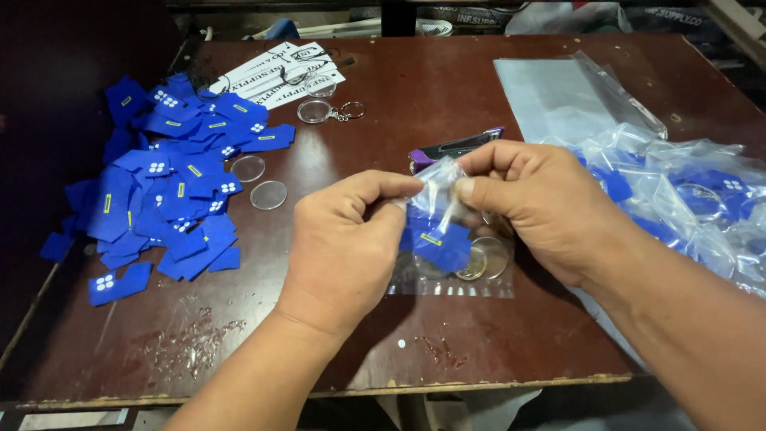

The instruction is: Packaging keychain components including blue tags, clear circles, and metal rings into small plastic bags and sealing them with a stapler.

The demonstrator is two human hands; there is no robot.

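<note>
Both hands meet at table centre, pinching one small clear bag (435,239) between them.

Left hand (343,247): fingers curled shut on the bag's top left edge, thumb and index tips clamped on the plastic. Right hand (535,207): closed on the top right edge of the same bag, thumb tip at the mouth, index over it. The mouth looks pulled apart between the two grips — can't tell how wide.

Bag hangs from the fingertips, its lower edge resting on the table (447,104). Inside: a folded blue card (439,243) and a round clear keyring (483,257) at the bottom, at 4 o'clock from the card.

Around it:
- Purple stapler (455,148) just behind the hands, at 12 o'clock from the bag, partly hidden.
- Pile of blue cards (171,179) at 9 o'clock, well apart from the hands, loose and overlapping.
- Two clear discs (259,182) between the pile and the left hand, lying flat, just beside each other.
- A keyring with chain (327,110) at 11 o'clock, next to white printed tags (275,76) near the far edge.
- Heap of filled bags (686,199) at 3 o'clock, touching the right forearm; blue cards show through the plastic.
- Flat stack of empty clear bags (550,92) at 1 o'clock, behind that heap.
</note>
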